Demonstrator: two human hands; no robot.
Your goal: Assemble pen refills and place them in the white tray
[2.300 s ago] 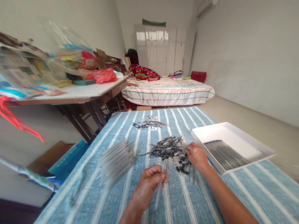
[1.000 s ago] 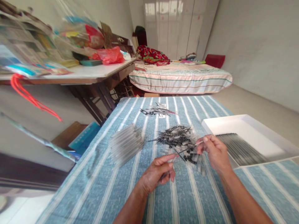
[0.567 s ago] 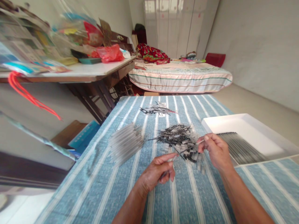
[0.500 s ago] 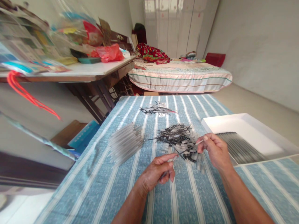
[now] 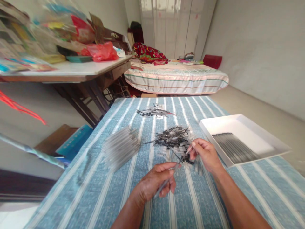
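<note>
My left hand point(image 5: 156, 181) is closed around a clear pen barrel point(image 5: 164, 186) above the striped blue tablecloth point(image 5: 95, 197). My right hand point(image 5: 206, 154) pinches the end of a thin dark refill point(image 5: 182, 158) that points toward the barrel's mouth. Just beyond both hands lies a heap of dark refills and small caps point(image 5: 175, 140). A stack of clear barrels point(image 5: 120, 146) lies to the left of it.
A white tray point(image 5: 240, 127) holding a row of finished pens point(image 5: 232, 149) sits at the right. A smaller bunch of refills point(image 5: 153, 111) lies farther back. A cluttered side table point(image 5: 71, 68) stands at the left, a bed point(image 5: 176, 81) beyond.
My right hand left the heap with a refill and brought it to the barrel in my left hand. Both hands have come closer together; the refill now reaches the barrel.
</note>
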